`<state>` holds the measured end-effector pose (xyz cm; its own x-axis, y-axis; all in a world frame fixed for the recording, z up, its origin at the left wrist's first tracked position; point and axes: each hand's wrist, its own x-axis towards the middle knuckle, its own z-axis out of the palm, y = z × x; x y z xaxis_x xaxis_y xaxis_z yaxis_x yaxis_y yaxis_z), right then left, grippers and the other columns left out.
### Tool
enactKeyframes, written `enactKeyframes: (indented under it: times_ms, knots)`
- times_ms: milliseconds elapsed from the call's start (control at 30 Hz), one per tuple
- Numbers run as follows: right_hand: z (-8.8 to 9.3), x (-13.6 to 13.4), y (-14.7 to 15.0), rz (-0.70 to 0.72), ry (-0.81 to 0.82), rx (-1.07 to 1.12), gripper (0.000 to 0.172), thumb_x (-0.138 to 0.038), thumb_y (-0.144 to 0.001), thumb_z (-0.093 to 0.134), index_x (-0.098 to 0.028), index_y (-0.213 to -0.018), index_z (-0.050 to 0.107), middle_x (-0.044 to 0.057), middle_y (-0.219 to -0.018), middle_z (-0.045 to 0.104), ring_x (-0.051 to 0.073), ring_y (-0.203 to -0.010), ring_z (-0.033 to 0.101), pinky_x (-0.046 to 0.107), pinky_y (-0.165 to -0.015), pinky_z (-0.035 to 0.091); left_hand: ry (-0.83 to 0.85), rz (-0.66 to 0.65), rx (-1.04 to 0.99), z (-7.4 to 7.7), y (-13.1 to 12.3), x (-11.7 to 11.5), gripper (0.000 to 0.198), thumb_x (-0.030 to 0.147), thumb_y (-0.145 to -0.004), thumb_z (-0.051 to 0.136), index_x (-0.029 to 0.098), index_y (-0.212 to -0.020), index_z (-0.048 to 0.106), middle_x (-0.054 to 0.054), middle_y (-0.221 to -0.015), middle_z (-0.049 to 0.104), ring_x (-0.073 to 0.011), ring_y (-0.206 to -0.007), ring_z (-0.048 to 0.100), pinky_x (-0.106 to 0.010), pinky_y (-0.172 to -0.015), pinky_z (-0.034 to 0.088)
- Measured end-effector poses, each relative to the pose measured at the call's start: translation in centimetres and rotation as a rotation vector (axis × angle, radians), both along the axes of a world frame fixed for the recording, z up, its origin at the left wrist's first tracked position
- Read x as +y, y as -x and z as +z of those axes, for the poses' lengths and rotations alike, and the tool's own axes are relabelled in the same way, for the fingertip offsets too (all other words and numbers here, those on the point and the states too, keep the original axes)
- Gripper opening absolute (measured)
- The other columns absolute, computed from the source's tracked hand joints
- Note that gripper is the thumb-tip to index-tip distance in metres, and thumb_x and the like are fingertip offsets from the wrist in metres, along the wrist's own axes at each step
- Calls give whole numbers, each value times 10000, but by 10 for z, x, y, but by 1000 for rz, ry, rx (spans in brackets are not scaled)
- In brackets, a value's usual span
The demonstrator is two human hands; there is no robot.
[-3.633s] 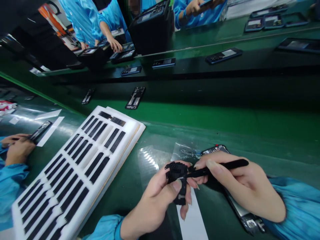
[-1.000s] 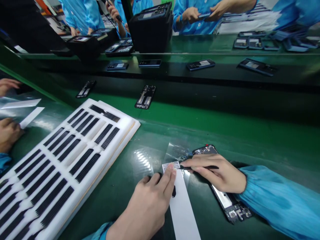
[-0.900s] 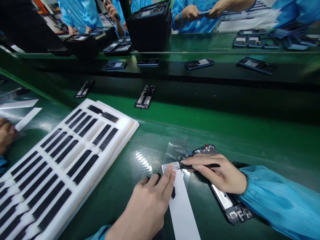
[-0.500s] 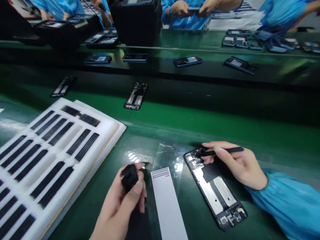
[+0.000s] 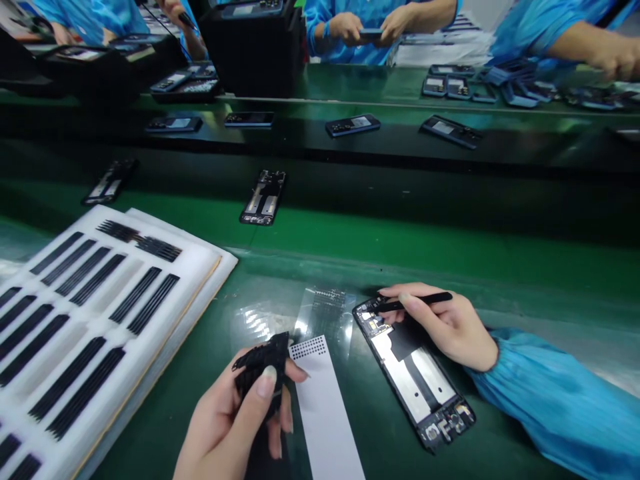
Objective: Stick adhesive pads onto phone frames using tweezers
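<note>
My left hand (image 5: 235, 413) is shut on a crumpled bunch of black perforated sheet (image 5: 260, 367), close to a white perforated strip (image 5: 323, 403) lying on the green belt. My right hand (image 5: 443, 327) pinches slim black tweezers (image 5: 415, 301), whose tip rests at the top end of an open phone mid-frame (image 5: 413, 373). A transparent plastic film (image 5: 320, 312) lies between the strip and the phone frame, with small dark marks on it.
A white foam tray (image 5: 205, 263) with rows of black strips fills the left side. Two more phone frames (image 5: 263, 197) lie farther up the green belt. Beyond them are phones, black boxes (image 5: 253, 53), and a co-worker's hands (image 5: 363, 33) holding a phone.
My left hand has left the white strip and now holds the black bunch. My right hand has shifted to the phone frame's top end, and the whole view has slid slightly.
</note>
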<state>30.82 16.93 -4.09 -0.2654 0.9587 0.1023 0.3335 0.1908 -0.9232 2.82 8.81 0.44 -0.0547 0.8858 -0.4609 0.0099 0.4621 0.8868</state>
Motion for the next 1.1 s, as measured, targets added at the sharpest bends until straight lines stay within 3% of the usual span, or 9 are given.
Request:
enactKeyframes:
  times_ms: [133, 233, 300, 367, 467, 567, 667, 833, 1100]
  knots:
    - [3, 0, -3, 50, -137, -23, 242, -255, -1008, 541, -189, -940, 765, 78, -970, 786, 187, -780, 759, 259, -719, 631, -77, -30, 133, -2, 3, -1, 323, 494, -898, 617, 183, -926, 701, 2, -649, 633, -94, -490, 482, -205, -501, 437]
    - [1, 2, -10, 232, -220, 5, 208, -199, -1002, 540, -186, -1038, 744, 78, -959, 781, 207, -905, 745, 300, -813, 611, -162, -14, 224, -5, 10, 1, 272, 437, -850, 696, 208, -995, 716, -33, -842, 742, -131, -607, 617, -220, -590, 530]
    - [-2, 6, -14, 299, -164, 60, 214, -249, -1008, 552, -172, -1060, 744, 95, -955, 781, 213, -887, 747, 324, -807, 613, -297, -77, 324, -8, 18, 5, 220, 372, -843, 718, 233, -1013, 733, -32, -904, 768, -175, -762, 708, -257, -735, 583]
    - [-6, 12, -17, 201, -4, 195, 271, -358, -1007, 568, -149, -1040, 738, 109, -891, 784, 211, -792, 760, 326, -742, 632, -506, -229, 434, -12, 28, 10, 165, 270, -850, 717, 263, -1012, 743, -11, -925, 777, -178, -852, 736, -254, -811, 586]
    - [-11, 23, -19, -97, 243, 524, 372, -497, -927, 664, -131, -962, 717, 110, -795, 777, 200, -673, 754, 299, -644, 640, -816, -501, 633, -14, 29, 12, 263, 120, -849, 698, 253, -1075, 722, -14, -977, 770, -150, -867, 741, -210, -783, 588]
    - [-11, 34, -22, -243, 373, 760, 378, -501, -864, 740, -127, -909, 709, 107, -762, 768, 177, -645, 741, 247, -593, 621, -1085, -730, 887, -15, 1, 5, 308, 105, -895, 649, 170, -1194, 678, -85, -1050, 760, -165, -847, 745, -235, -726, 610]
    - [-10, 38, -25, -212, 493, 855, 312, -428, -953, 655, -122, -905, 694, 94, -718, 760, 143, -600, 724, 200, -572, 597, -1301, -920, 1071, -21, -47, -6, 328, 155, -931, 611, 116, -1255, 649, -119, -1105, 757, -178, -710, 739, -271, -581, 615]
    - [-6, 35, -37, -107, 608, 889, 314, -275, -1045, 505, -79, -882, 690, 124, -672, 747, 155, -551, 718, 216, -536, 590, -1363, -985, 1184, -37, -105, -20, 291, 205, -944, 607, 114, -1209, 684, -114, -1126, 757, -180, -693, 737, -265, -548, 600]
    - [-6, 26, -58, 57, 688, 843, 329, -235, -1070, 440, -89, -875, 662, 107, -654, 736, 142, -534, 708, 196, -517, 574, -1217, -1007, 1149, -38, -116, -18, 369, 135, -909, 644, 107, -1276, 613, -123, -1173, 738, -197, -865, 750, -268, -657, 626]
